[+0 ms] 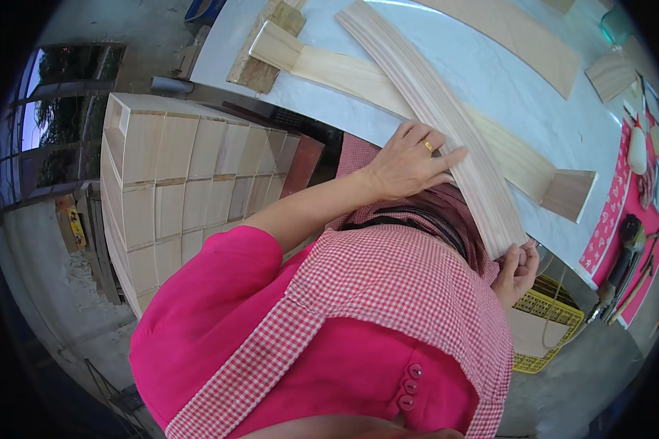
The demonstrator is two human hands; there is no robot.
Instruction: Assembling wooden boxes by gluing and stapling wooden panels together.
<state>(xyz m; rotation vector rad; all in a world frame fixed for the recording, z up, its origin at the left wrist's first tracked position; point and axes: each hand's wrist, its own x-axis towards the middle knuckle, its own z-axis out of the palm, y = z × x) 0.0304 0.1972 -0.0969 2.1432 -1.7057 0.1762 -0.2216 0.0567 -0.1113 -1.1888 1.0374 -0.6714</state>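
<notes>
A long pale wooden board [436,99] with streaked grain slants from the far middle of the table toward my body, its near end past the table edge. My left hand [410,161], with a ring on one finger, is curled at the board's left edge. My right hand [518,271] pinches the board's near end; part of its fingers is hidden. Beneath the board lies a long wooden piece [344,77] with a short upright panel at each end, the right end panel [567,194] near the table's front edge.
A wooden block [243,67] sits under the left end panel. Another flat board [516,40] lies at the far right. A pink mat [613,212] holds a white bottle [636,137] and tools. Stacked wooden boxes [190,157] stand left; a yellow crate [531,362] is below right.
</notes>
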